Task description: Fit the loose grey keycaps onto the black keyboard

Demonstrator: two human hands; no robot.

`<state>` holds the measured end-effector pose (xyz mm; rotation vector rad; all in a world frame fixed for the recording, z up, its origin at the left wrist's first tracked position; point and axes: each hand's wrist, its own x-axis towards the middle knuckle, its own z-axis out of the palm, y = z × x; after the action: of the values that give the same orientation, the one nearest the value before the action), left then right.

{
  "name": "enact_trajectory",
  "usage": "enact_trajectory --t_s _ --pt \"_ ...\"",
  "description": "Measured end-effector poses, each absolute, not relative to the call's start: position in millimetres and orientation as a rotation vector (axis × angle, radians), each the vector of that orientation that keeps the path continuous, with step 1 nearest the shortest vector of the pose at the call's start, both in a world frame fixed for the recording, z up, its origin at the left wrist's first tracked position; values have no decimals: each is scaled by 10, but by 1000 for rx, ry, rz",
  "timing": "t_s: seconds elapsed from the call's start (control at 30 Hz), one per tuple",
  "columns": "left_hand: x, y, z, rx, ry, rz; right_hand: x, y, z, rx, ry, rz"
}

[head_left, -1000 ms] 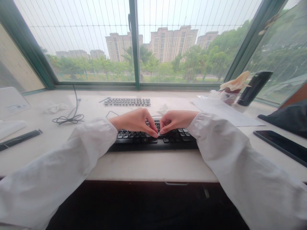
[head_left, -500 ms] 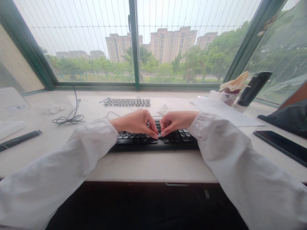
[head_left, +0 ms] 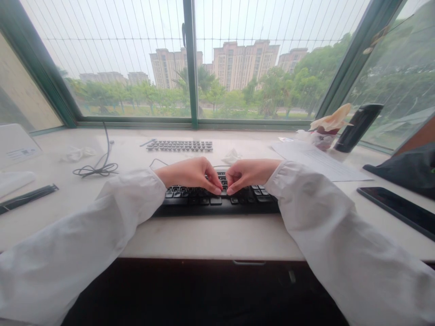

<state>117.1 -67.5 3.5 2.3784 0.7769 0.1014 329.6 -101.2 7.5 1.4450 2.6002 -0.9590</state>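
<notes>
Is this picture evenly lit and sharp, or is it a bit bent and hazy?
Head view: the sky outside is pale and washed out, while the area under the tabletop is nearly black; same head view: the white sleeves swell toward the lower corners, likely wide-angle distortion; head view again: the keyboard looks soft, its markings unreadable.

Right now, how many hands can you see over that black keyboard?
2: the left hand reaches in from the left and the right hand from the right, fingertips close together above the middle of the black keyboard. No other hand shows.
</notes>
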Motion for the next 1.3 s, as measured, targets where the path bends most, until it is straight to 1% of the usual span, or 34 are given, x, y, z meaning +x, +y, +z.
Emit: enact_trajectory --t_s 0.2,0.53,0.7,0.9,1.07,1.2,1.3 --pt "1194 -586 -31 2406 828 86 3281 -1026 96 1454 2606 -929" --pt "1314 -618 45 2468 934 -118 3262 -980 65 1477 2562 -859" --pt "1228 -588 16 2416 860 -34 3307 -994 63 1431 2641 -937" --pt "1102 -603 154 2360 914 178 3408 -1015 169 1492 2814 -950" --pt "1057 -596 202 2385 943 171 3401 -1002 144 1507 2812 -952" --pt "1035 -568 202 2383 977 194 3355 -1000 102 1434 2811 -982" --pt "1032 -574 199 2389 923 184 3327 -1014 100 1414 2758 -936"
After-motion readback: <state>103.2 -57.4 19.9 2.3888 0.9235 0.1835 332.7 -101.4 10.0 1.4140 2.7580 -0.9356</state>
